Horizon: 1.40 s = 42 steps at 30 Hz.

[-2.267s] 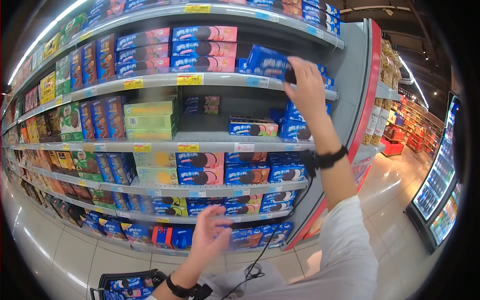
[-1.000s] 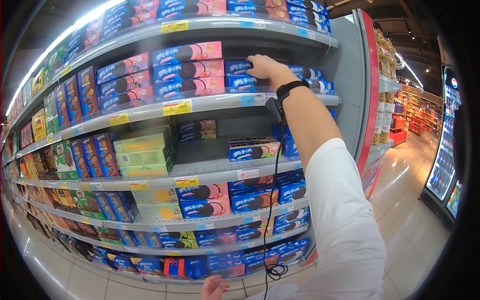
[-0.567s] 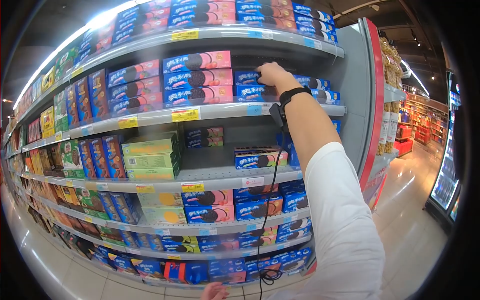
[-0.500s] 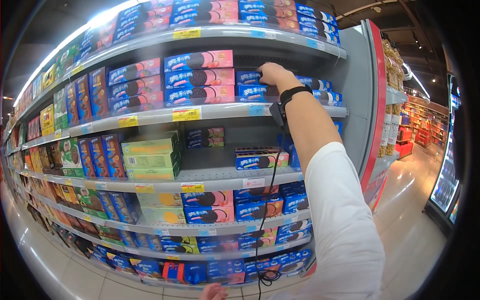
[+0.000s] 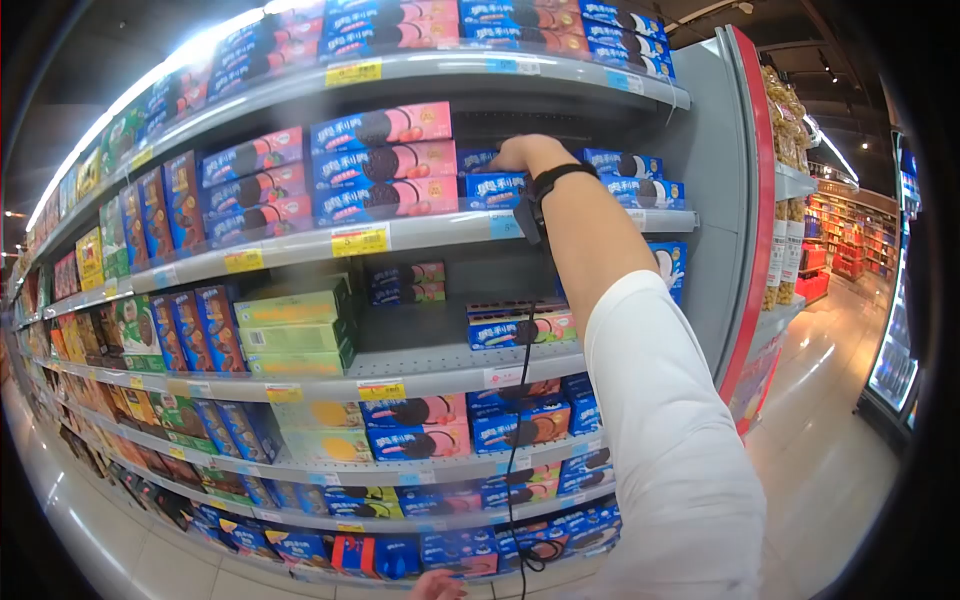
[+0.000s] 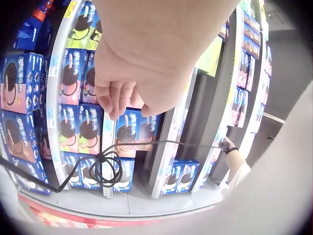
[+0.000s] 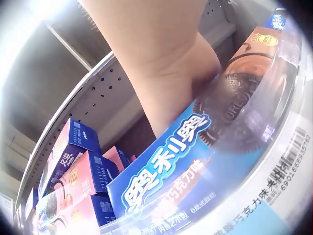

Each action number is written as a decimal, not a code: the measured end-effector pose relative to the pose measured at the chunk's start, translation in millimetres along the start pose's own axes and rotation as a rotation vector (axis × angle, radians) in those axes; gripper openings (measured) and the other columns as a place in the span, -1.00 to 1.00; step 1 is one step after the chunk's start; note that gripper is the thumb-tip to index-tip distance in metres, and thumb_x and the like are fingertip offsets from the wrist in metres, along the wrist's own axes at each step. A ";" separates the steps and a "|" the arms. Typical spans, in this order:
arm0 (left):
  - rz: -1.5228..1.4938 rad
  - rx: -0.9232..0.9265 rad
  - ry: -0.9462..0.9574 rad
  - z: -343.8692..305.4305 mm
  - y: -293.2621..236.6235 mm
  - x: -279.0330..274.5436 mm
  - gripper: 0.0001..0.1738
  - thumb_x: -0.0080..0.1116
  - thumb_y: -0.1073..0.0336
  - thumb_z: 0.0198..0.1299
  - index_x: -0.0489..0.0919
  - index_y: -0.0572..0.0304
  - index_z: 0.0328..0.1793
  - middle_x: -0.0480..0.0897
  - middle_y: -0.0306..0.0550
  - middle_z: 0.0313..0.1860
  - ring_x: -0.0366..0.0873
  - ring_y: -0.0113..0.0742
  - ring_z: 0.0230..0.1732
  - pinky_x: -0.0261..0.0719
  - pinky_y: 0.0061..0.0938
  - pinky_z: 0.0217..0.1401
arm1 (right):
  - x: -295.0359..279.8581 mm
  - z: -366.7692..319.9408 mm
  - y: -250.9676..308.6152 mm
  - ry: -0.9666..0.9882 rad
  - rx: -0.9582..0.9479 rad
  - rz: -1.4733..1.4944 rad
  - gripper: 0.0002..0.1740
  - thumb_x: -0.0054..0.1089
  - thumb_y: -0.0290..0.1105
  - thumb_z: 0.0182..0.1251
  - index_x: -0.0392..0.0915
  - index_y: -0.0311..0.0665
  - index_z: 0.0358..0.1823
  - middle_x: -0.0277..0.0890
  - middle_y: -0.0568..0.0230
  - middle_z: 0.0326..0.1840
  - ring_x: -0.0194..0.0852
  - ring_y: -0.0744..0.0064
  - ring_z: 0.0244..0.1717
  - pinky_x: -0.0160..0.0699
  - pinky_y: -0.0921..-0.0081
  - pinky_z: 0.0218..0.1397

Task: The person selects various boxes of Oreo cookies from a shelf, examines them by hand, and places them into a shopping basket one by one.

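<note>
In the head view my right hand [image 5: 528, 153] reaches into an upper shelf, over a blue box [image 5: 478, 160] lying on another blue cookie box [image 5: 495, 188]. Seen from the right wrist, the hand [image 7: 171, 83] goes behind the top edge of a blue and brown cookie box [image 7: 164, 159], and its fingertips are hidden. My left hand [image 5: 438, 585] hangs low at the bottom edge of the head view. The left wrist view shows this hand [image 6: 142, 68] with fingers loosely curled and nothing in them.
Stacks of pink and blue boxes [image 5: 385, 160] stand left of the right hand. White and blue boxes [image 5: 625, 178] lie to its right. A clear lip [image 7: 274, 132] runs along the shelf front. A black cable [image 5: 520, 420] hangs before the lower shelves.
My right hand carried a blue box before the shelf, then moved onto the stack. Lately it has shifted slightly left, and less of the upper box shows. My left hand has dropped lower.
</note>
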<state>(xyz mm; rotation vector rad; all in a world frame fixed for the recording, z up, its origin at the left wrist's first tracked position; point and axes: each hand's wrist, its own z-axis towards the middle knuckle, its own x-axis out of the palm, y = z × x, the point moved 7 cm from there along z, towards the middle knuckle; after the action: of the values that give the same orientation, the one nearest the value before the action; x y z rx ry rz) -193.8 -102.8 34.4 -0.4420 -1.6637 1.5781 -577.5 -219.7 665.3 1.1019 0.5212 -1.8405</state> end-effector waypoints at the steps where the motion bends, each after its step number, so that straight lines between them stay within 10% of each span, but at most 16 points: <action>1: 0.014 -0.002 -0.014 -1.5 -1.2 1.1 -0.54 0.18 0.35 0.24 0.32 0.14 0.24 0.54 -0.15 -0.14 0.50 -0.38 -0.10 0.51 -0.46 -0.03 | 1.3 2.0 6.5 0.057 -0.015 -0.028 -0.23 0.21 0.22 0.07 0.45 -0.10 0.23 0.22 0.11 0.40 0.09 0.00 0.43 0.12 0.12 0.42; 5: 0.046 -0.014 -0.053 -9.0 -9.8 4.7 -0.54 0.18 0.35 0.24 0.33 0.17 0.23 0.56 -0.14 -0.17 0.51 -0.39 -0.11 0.51 -0.47 -0.02 | 0.0 19.5 5.5 -0.275 -0.273 0.028 -0.24 0.11 0.15 0.17 0.38 -0.22 0.28 0.20 -0.03 0.40 0.21 0.01 0.35 0.24 0.32 0.34; 9: 0.059 0.010 -0.067 -12.7 -16.9 8.1 -0.55 0.17 0.35 0.24 0.33 0.18 0.23 0.56 -0.14 -0.19 0.51 -0.39 -0.12 0.50 -0.48 -0.02 | -6.8 -53.6 30.0 -0.042 -0.495 0.203 -0.33 0.13 0.11 0.18 0.49 -0.24 0.17 0.23 -0.05 0.37 0.28 0.03 0.30 0.29 0.35 0.28; 12: 0.039 0.020 -0.060 -17.4 -19.2 11.6 -0.59 0.15 0.36 0.25 0.36 0.20 0.21 0.58 -0.14 -0.24 0.52 -0.40 -0.14 0.49 -0.49 -0.02 | -0.6 -71.1 30.5 -0.321 -0.633 0.108 -0.33 0.19 0.13 0.12 0.58 -0.35 0.00 0.55 -0.18 -0.03 0.49 -0.13 0.02 0.43 0.23 0.12; 21: 0.030 0.059 0.000 -37.7 -4.2 26.9 -0.61 0.11 0.36 0.27 0.36 0.19 0.21 0.55 -0.12 -0.20 0.51 -0.38 -0.13 0.50 -0.47 -0.05 | -5.6 -52.9 38.5 -0.156 -0.492 0.049 -0.04 0.26 0.37 -0.15 0.53 -0.47 -0.03 0.55 -0.21 -0.08 0.50 -0.10 -0.01 0.46 0.21 0.06; 34: 0.127 -0.006 -0.128 -51.3 -36.1 37.6 -0.69 0.04 0.40 0.30 0.39 0.15 0.16 0.55 -0.14 -0.24 0.48 -0.38 -0.15 0.51 -0.46 -0.12 | -118.5 -180.5 60.0 -0.768 -0.841 0.332 -0.29 0.48 0.00 -0.14 0.49 -0.30 0.00 0.57 0.04 -0.14 0.56 0.18 -0.16 0.49 0.40 0.00; 42: 0.083 -0.009 0.046 -71.4 7.2 46.9 -0.46 0.19 0.52 0.14 0.27 0.30 0.25 0.52 -0.06 0.00 0.54 -0.33 -0.06 0.55 -0.45 -0.03 | 9.4 -386.2 23.1 -0.219 -0.892 1.182 -0.03 0.62 0.17 -0.51 0.44 -0.32 -0.06 0.43 0.22 -0.07 0.41 0.39 -0.04 0.36 0.46 0.08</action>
<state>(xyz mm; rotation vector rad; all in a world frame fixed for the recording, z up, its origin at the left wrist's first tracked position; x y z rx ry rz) -173.1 -19.5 35.7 -0.5541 -1.6367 1.6086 -376.5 40.3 460.8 0.3755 0.3518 -0.5369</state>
